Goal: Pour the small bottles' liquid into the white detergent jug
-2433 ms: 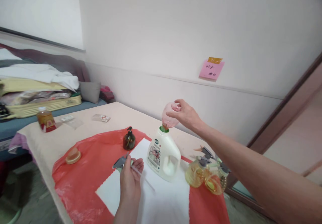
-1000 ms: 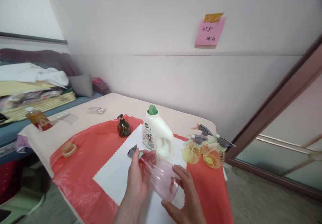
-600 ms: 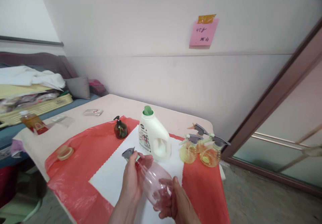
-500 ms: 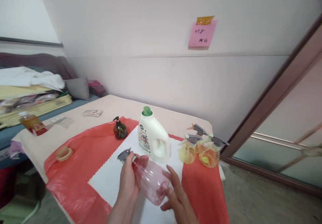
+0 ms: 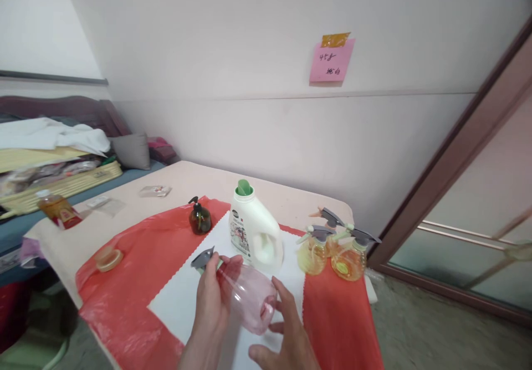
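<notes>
A clear pink spray bottle (image 5: pixel 249 298) lies tilted in my left hand (image 5: pixel 214 298), its grey trigger head (image 5: pixel 203 257) pointing up-left and its base toward the lower right. My left fingers are wrapped round the neck and upper body. Beside the base is my right hand (image 5: pixel 288 325), thumb and fingers spread; I cannot tell whether the index fingertip touches the bottle. Just behind stands a white detergent jug (image 5: pixel 255 229) with a green spout (image 5: pixel 244 188), on a white sheet (image 5: pixel 174 298).
Several spray bottles with yellow or orange tint, such as this orange one (image 5: pixel 348 262), stand at the right. A dark pump bottle (image 5: pixel 200 219), a roll of tape (image 5: pixel 108 259) and a bottle of amber liquid (image 5: pixel 59 208) are leftward. Red plastic (image 5: pixel 137 309) covers part of the table.
The bottle's base has turned slightly toward the right. My right thumb has moved down and left, away from the bottle, spreading the hand wider. The left hand keeps its hold.
</notes>
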`<action>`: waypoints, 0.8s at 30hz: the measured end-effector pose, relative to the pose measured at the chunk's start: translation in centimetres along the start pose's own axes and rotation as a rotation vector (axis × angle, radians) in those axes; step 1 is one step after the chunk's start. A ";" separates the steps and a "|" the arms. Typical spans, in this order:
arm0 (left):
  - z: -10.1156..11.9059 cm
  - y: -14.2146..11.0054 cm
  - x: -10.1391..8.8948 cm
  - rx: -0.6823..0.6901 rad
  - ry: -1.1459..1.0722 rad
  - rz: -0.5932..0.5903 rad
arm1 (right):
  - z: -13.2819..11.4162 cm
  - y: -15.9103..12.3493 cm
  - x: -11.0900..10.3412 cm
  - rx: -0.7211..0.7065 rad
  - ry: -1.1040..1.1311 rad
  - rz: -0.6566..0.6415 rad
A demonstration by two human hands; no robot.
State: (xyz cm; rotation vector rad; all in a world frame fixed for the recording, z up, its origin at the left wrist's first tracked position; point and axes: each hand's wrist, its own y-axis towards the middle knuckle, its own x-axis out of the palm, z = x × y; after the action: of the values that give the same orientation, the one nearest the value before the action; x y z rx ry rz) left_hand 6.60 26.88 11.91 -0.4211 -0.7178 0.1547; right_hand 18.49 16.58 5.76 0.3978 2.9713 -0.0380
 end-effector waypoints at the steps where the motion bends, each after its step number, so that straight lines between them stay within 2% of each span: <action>1: 0.0 -0.1 0.0 0.004 0.015 -0.014 | 0.2 -0.1 0.1 -0.078 -0.114 0.042; 2: 0.0 -0.2 0.0 0.005 0.034 -0.035 | 0.4 -0.2 0.2 -0.107 -0.157 0.075; 4: -0.1 -0.7 0.2 -0.002 0.059 -0.081 | 0.7 0.0 0.2 -0.003 0.026 0.055; 9: -0.4 -1.0 0.4 -0.019 0.047 -0.150 | 1.0 0.9 0.4 0.535 0.758 -0.253; 12: -0.7 -0.7 0.3 -0.027 0.089 -0.109 | 0.9 0.6 0.9 0.629 1.002 -0.372; 14: -0.6 -0.9 0.1 -0.042 0.132 -0.092 | 0.7 0.3 1.0 0.541 0.990 -0.355; 16: -0.3 -1.4 -0.1 -0.063 0.196 -0.138 | 0.3 0.3 0.8 0.419 0.879 -0.270; 18: 0.3 -2.1 -0.2 -0.107 0.292 -0.261 | 0.1 0.4 0.4 0.310 0.721 -0.202; 20: 0.9 -2.5 -0.4 -0.154 0.398 -0.391 | 0.1 0.6 0.1 0.271 0.587 -0.198; 21: 1.2 -2.4 -0.5 -0.153 0.445 -0.419 | 0.2 0.7 0.0 0.267 0.528 -0.207; 22: 1.4 -2.1 -0.7 -0.121 0.482 -0.407 | 0.4 0.7 -0.1 0.265 0.471 -0.210; 24: 2.1 -0.7 -1.3 0.050 0.523 -0.260 | 0.7 0.6 0.1 0.254 0.352 -0.171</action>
State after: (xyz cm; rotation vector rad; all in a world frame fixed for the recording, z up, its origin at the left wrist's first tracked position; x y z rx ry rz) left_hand 4.22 26.55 12.89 -0.2976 -0.2475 -0.1795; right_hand 18.68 17.15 5.05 0.1924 3.3532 -0.4074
